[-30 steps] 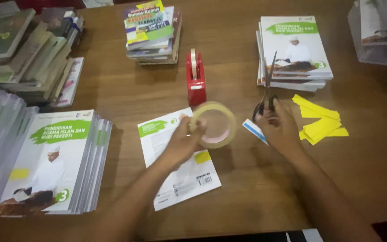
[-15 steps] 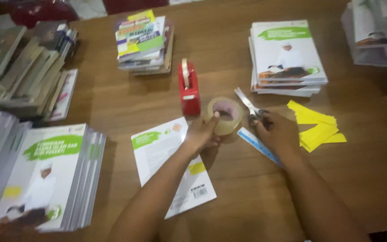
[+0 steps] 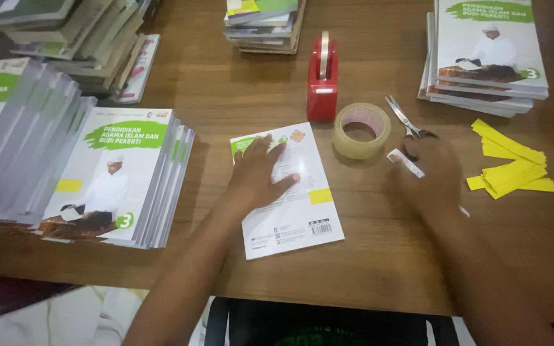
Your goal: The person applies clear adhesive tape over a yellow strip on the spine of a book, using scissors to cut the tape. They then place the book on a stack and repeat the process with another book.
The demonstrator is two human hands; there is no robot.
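- The left hand (image 3: 261, 172) lies flat, fingers spread, pressing on the upper part of a white book (image 3: 288, 192) that lies back cover up on the wooden table (image 3: 367, 256); it grips nothing.
- A small yellow label (image 3: 320, 196) sits on that cover, just right of the left fingertips.
- The right hand (image 3: 432, 173) rests on the table with its fingers curled about the handles of a pair of scissors (image 3: 404, 119); the blades point up and to the left, slightly parted.
- A white ruler (image 3: 406, 163) lies under the right hand, one end showing at the hand's left edge.
- A roll of clear tape (image 3: 361, 131) lies flat between the two hands, touched by neither, just beside the scissor blades.
- A red tape dispenser (image 3: 322, 82) stands just behind the roll.
- Yellow paper strips (image 3: 509, 168) lie in a loose pile to the right of the right hand.
- Stacks of books (image 3: 120, 176) stand to the left of the book.
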